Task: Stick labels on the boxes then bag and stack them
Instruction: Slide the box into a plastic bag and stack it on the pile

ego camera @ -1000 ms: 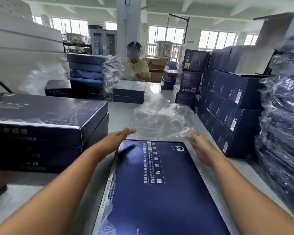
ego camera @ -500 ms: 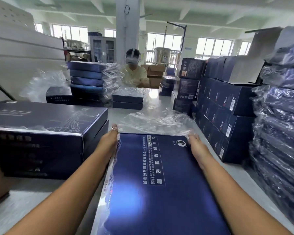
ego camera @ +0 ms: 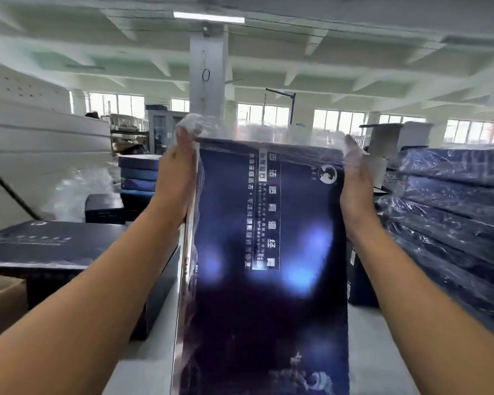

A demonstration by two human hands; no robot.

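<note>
A large flat dark blue box [ego camera: 268,252] with white printed text stands tipped up on end in front of me, its lower edge near the table. A clear plastic bag [ego camera: 248,129] covers its top end and bunches above it. My left hand [ego camera: 177,172] grips the box's upper left edge together with the bag film. Over on the upper right edge, my right hand [ego camera: 355,183] presses flat, fingers under the film.
Unbagged dark boxes [ego camera: 54,252] are stacked at my left, next to a brown carton [ego camera: 0,300]. A tall stack of bagged boxes [ego camera: 451,218] rises at my right. More box stacks [ego camera: 139,175] and loose plastic [ego camera: 77,189] lie farther back on the white table [ego camera: 377,352].
The box was lying flat on the table; now it is raised on end. The bag has come over its top end, and both hands moved up with it. The view has tilted upward.
</note>
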